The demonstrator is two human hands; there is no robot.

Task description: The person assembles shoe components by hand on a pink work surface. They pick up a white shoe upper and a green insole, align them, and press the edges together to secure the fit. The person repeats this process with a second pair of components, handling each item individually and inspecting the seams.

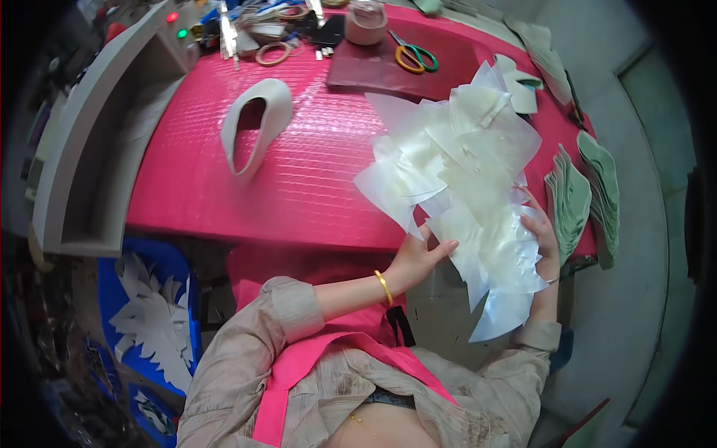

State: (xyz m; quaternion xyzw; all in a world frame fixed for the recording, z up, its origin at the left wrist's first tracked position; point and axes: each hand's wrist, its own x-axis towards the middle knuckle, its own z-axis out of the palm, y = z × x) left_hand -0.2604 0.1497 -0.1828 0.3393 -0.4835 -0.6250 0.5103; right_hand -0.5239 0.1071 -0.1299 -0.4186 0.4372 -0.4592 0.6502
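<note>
A loose heap of translucent, whitish film pieces with pointed corners lies over the right part of the pink table and hangs past its front edge. My left hand grips the heap's lower left edge, fingers tucked beneath and thumb on the near side. On the right edge, my right hand is closed round the same pieces, partly covered by them. Away to the left, a white ring-shaped piece like a shoe upper rests on the table.
Scissors with orange and green handles lie on a dark red mat beside a tape roll. Pale green stacked pieces are at the right edge. A grey machine housing stands left, above a blue bin of white scraps.
</note>
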